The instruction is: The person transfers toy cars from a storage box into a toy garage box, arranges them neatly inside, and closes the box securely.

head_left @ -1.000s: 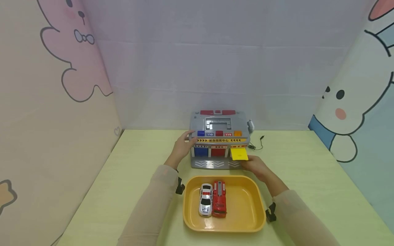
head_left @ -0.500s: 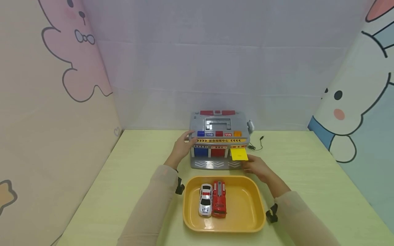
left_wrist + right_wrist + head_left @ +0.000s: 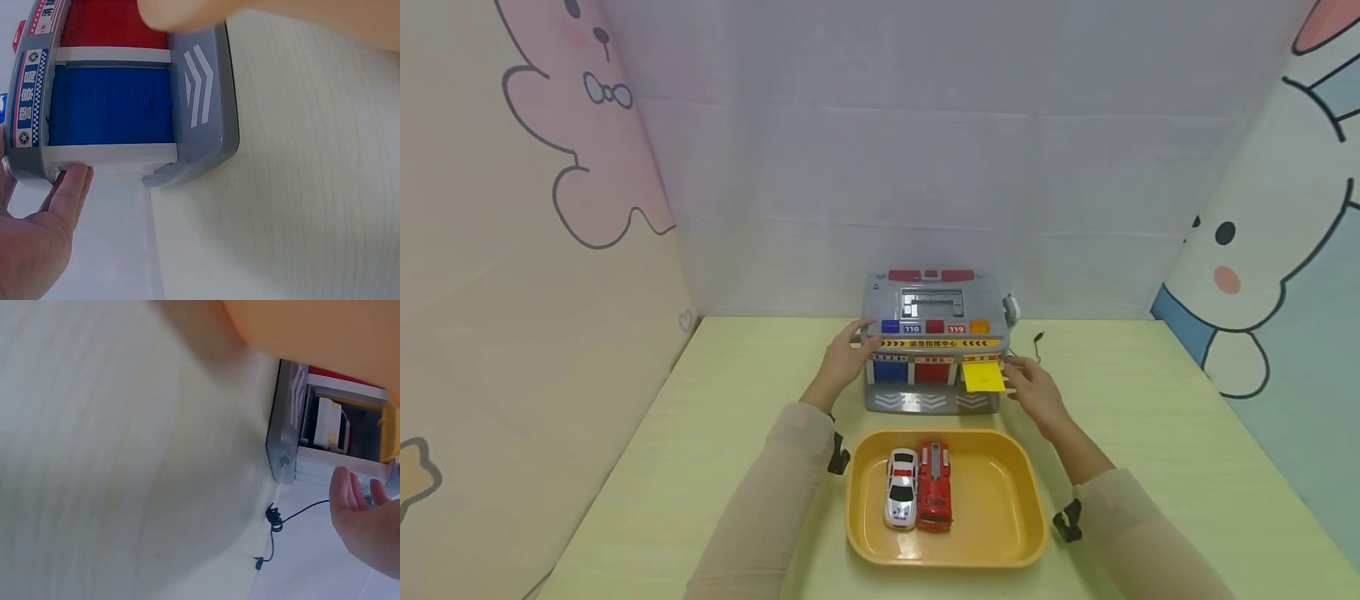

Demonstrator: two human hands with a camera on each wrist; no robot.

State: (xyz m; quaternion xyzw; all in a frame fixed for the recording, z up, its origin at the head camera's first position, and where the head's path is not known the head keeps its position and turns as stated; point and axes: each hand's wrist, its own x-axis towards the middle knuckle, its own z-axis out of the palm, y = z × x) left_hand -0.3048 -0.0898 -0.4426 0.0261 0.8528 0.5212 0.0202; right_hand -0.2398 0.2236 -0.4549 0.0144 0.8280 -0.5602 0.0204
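Observation:
A grey toy emergency station (image 3: 932, 402) stands at the back of the table. Its blue door (image 3: 891, 371) and red door (image 3: 932, 372) are down, while the yellow door (image 3: 983, 377) is swung up. Inside the bay behind that door, the right wrist view shows a white toy vehicle (image 3: 327, 424). My left hand (image 3: 841, 360) grips the station's left edge, with fingers (image 3: 70, 195) against the side under the roof. My right hand (image 3: 1036, 392) is beside the right side near the yellow door, fingers loosely extended; whether it touches is unclear.
Before the station lies a yellow tray (image 3: 1000, 552) holding a white police car (image 3: 901, 490) and a red fire truck (image 3: 935, 487). A thin black cable (image 3: 274, 517) lies right of the station. Printed cloth walls (image 3: 850, 167) enclose the table (image 3: 730, 400).
My right hand has moved up and slightly right, from low beside the front ramp to the station's right side. The left hand, yellow door and tray look unchanged.

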